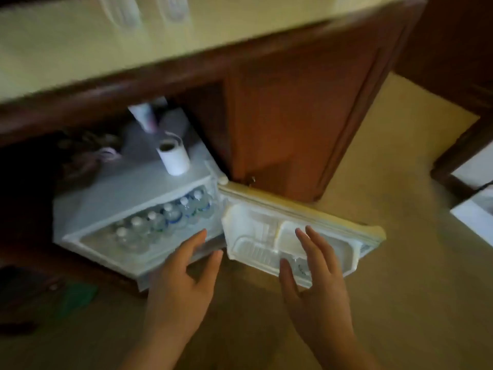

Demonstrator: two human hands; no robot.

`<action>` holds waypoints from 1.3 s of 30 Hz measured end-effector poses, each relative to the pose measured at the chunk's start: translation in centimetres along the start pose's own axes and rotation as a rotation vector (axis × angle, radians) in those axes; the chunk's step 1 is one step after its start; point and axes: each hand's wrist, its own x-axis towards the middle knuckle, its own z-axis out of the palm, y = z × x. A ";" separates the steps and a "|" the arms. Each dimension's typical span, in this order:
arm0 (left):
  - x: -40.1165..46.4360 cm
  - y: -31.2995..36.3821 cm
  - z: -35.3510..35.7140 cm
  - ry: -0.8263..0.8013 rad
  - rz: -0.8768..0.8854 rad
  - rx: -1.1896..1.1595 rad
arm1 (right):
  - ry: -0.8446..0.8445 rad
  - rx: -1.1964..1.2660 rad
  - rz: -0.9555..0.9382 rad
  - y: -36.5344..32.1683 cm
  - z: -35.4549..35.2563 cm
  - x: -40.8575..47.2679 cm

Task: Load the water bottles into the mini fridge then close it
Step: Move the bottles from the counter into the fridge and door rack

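A white mini fridge (128, 193) stands on the floor under a wooden counter, seen from above. Its door (320, 217) is swung wide open to the right, showing empty white door shelves. Several clear water bottles (165, 217) with white caps stand in rows inside the fridge. My left hand (184, 279) hovers open in front of the fridge's opening, fingers spread and holding nothing. Over the door's inner shelves my right hand (314, 279) is also open and empty. The whole frame is blurred.
A white paper roll (174, 157) stands on the fridge top, with a tube-like item (144, 116) behind it. The pale countertop (106, 49) overhangs above. A brown cabinet (298, 110) stands behind the door. Beige floor lies on the right; dark items (32, 289) lie at left.
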 end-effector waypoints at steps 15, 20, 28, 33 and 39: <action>14.9 21.5 -25.2 0.411 0.298 0.062 | -0.264 -0.115 -0.486 -30.7 -10.8 23.4; 26.8 23.2 -28.0 0.362 0.251 0.122 | -0.233 -0.129 -0.414 -36.6 -6.1 33.8; 42.4 26.7 -30.0 0.204 0.233 0.223 | -0.180 -0.113 -0.251 -42.4 1.5 47.6; 44.2 24.2 -28.2 0.255 0.332 0.116 | -0.106 -0.110 -0.321 -40.0 3.3 48.4; 34.5 22.8 -27.2 0.326 0.400 0.122 | 0.031 -0.033 -0.347 -35.9 -0.5 39.5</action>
